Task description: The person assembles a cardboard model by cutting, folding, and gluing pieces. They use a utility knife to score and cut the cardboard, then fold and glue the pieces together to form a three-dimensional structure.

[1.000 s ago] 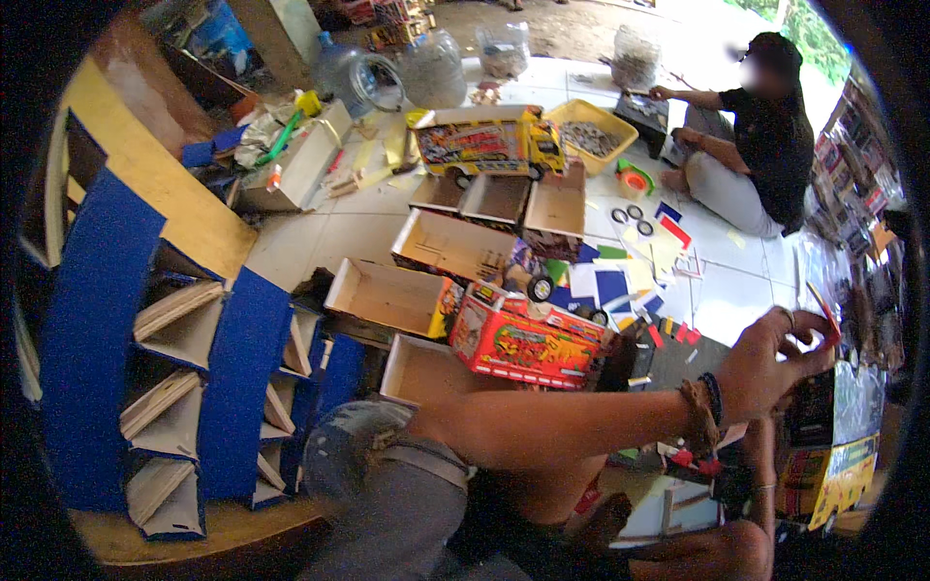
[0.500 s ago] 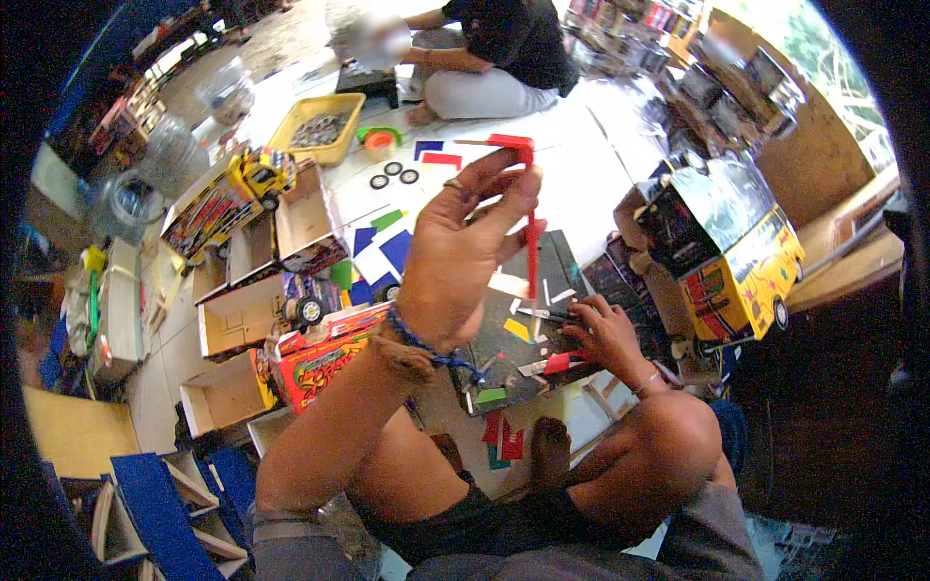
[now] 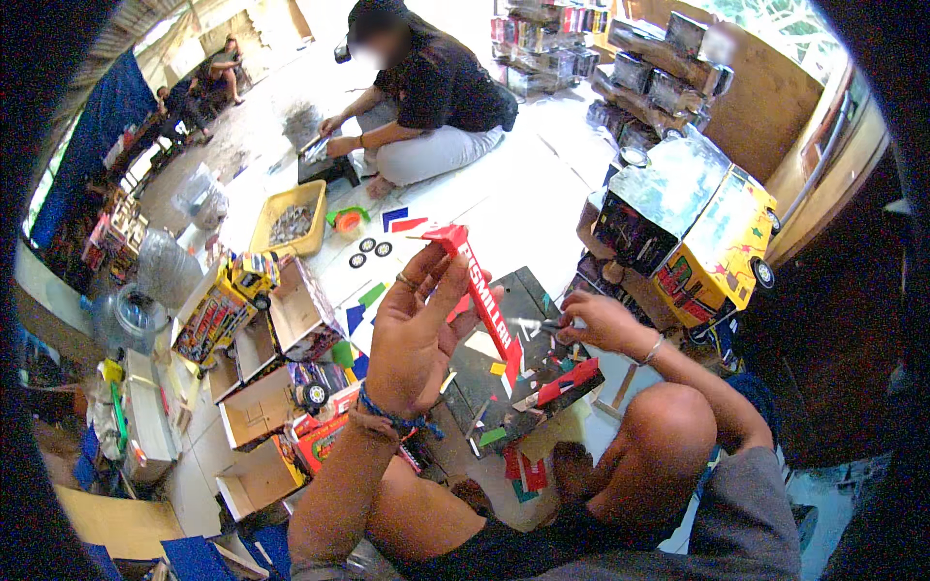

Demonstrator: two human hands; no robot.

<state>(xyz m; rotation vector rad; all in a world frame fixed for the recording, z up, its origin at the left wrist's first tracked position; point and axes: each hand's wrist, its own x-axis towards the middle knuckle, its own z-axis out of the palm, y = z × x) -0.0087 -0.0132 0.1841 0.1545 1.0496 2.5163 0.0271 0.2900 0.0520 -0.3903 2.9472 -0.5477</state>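
My left hand (image 3: 412, 329) is raised in front of me, pinching a long red strip (image 3: 489, 305) with white lettering. The strip bends over at its top and slants down toward a dark work board (image 3: 528, 288). Over the board's right side, my right hand (image 3: 603, 322) has its fingers closed round a slim tool with a silvery end (image 3: 529, 326); blur hides its exact kind. Small red, white, yellow and green scraps lie on the board, with a larger red piece (image 3: 570, 381) near its front right edge. Red and green pieces (image 3: 526, 472) lie on the floor before me.
Toy trucks stand on both sides, a yellow one (image 3: 712, 281) at right and another (image 3: 225, 308) at left over open wooden boxes (image 3: 254, 416). Beyond are black wheels (image 3: 361, 246) and a yellow tub (image 3: 315, 206). A person (image 3: 441, 87) sits working at the far side.
The red strip has turned so its lettered face shows, and my left hand sits lower and more to the left. My right hand has lifted from the board with the tool. The view has tilted up.
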